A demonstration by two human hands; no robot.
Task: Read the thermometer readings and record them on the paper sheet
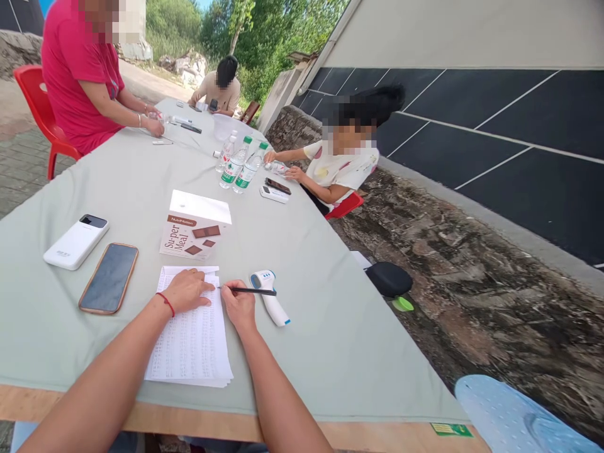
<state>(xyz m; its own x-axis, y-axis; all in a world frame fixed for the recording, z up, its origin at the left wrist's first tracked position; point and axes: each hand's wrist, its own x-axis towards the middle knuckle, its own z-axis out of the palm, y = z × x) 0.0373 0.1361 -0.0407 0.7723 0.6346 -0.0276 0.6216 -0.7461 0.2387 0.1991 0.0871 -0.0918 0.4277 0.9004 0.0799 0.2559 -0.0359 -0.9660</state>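
Note:
My right hand (240,307) grips a black pen (252,290), its tip close to the right edge of a stack of white paper (189,352) covered in rows of small marks. Across the upper part of the sheets lies my left hand (191,290), palm down with fingers stretched out; a red cord circles that wrist. Just right of the pen rests a white and blue infrared thermometer (271,302). Behind the paper stands a white "Super Meal" box (195,226). A phone (108,278) in a brown case and a white power bank (77,241) lie to the left.
Plastic water bottles (238,167) and a pale basin (226,128) stand farther up the cloth-covered table (330,352). Another phone (278,185) and a white device (274,194) lie near a seated person at right. Two more people are along the far part. A blue chair (514,415) is front right.

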